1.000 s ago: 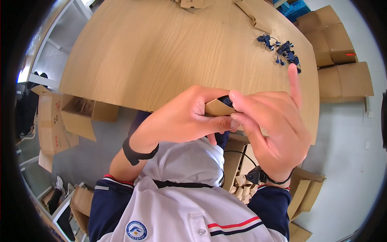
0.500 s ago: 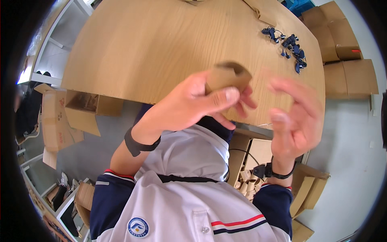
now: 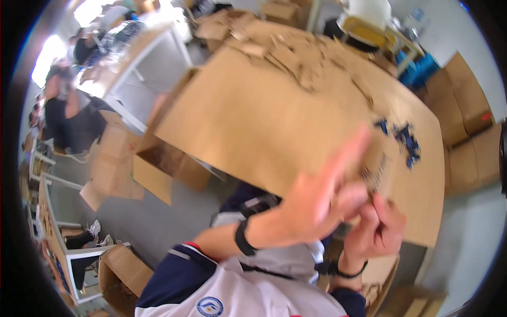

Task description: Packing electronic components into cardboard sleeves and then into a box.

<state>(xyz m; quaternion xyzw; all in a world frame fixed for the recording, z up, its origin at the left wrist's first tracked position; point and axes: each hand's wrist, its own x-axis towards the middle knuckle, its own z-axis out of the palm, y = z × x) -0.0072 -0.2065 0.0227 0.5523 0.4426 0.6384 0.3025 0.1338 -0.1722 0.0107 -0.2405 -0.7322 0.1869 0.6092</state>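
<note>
Two bare forearms reach up and rightward from dark blue sleeves (image 3: 170, 270) trimmed in red and white on a soft white shirt (image 3: 248, 296). A black band (image 3: 244, 238) circles the left wrist, bent so that the hand slants toward the table's right side; a second dark strap (image 3: 351, 273) rings the right wrist. The left hand (image 3: 323, 203) has its index finger stretched straight, with the thumb lower down, and grasps a small box (image 3: 381, 168) between them. The right hand (image 3: 376, 230) comes up from below, fingers folded inward, thumb and forefinger pinching the box's near end; blur hides the exact contact. The box is thin brown card with dark print on one face, held above the table, toward the right end of its near edge.

Beneath spreads the table (image 3: 253, 121), smooth pale wood with a rounded right edge. Close to that edge lie tangled dark blue earphones (image 3: 410, 143), in glossy small lumps. By the left corner, below the top, an open carton (image 3: 185, 171) shows its flaps. Flat, creased cardboard pieces (image 3: 288, 58) overlap along the far edge. Past the right edge stand big, matt brown boxes (image 3: 462, 113).
</note>
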